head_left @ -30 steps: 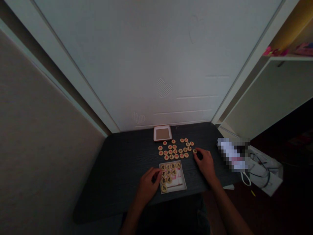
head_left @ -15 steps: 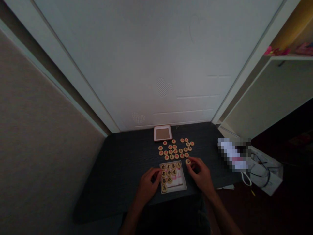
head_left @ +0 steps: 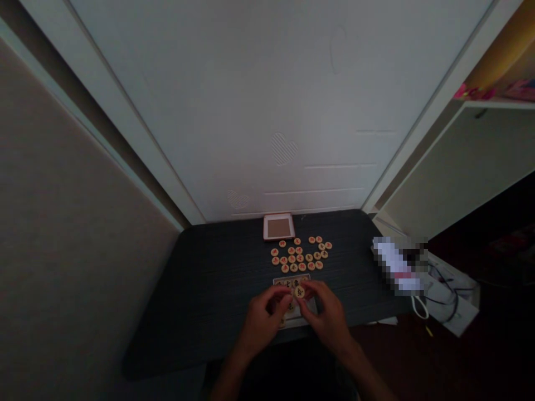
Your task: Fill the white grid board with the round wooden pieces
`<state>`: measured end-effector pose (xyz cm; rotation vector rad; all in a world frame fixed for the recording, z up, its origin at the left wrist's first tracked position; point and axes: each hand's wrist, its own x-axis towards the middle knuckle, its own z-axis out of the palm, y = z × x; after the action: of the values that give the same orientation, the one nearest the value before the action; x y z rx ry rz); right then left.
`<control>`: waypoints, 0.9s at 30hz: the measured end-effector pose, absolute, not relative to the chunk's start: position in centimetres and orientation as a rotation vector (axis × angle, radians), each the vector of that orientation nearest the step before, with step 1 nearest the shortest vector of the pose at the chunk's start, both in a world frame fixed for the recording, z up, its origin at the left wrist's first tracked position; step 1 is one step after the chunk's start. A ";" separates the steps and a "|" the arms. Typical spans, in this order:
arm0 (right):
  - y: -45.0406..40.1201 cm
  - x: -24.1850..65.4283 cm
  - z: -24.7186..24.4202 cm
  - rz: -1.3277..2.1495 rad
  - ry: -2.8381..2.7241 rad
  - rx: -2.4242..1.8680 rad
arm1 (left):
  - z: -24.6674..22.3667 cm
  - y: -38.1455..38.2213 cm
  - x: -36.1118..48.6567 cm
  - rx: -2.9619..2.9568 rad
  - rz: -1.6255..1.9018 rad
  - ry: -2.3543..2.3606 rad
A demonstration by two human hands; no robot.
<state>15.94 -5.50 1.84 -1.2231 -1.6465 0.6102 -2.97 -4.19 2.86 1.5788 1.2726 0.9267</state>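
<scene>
Between the fingertips of my right hand (head_left: 328, 312) is a round wooden Chinese chess piece (head_left: 300, 292) with a dark character, raised over the shallow tray (head_left: 298, 323). My left hand (head_left: 263, 314) is closed too, its thumb and fingers curled in against the left side of the same piece. Inside the tray lie several pieces with black characters; a black-lettered piece (head_left: 296, 282) shows in the back row. Both hands hide much of the tray and most of its other pieces.
Behind the tray, several loose chess pieces (head_left: 300, 258), many red-lettered, lie spread on the dark table (head_left: 200, 289). A white-and-brown box lid (head_left: 278, 228) is by the white panel (head_left: 251, 111). A white box with cables (head_left: 453, 301) stands beyond the table's right edge.
My right hand has lifted the chess piece off the table right of the tray and brought it left over the tray. My left hand has moved right from the tray's left edge to meet it.
</scene>
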 end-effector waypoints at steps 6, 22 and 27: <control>-5.8 15.5 1.8 0.546 -1.706 -1.159 | 3.3 -4.1 -2.1 1.408 0.942 1.175; -6.1 15.4 2.1 0.595 -1.728 -1.131 | 2.9 -3.8 -1.4 1.329 0.999 1.088; -6.0 15.4 2.7 0.707 -1.666 -1.175 | 3.5 -3.9 -1.6 1.436 0.970 1.118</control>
<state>15.35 -6.03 2.69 -1.1745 -1.6660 0.7073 -1.55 -3.92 3.46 1.4356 1.1178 0.9703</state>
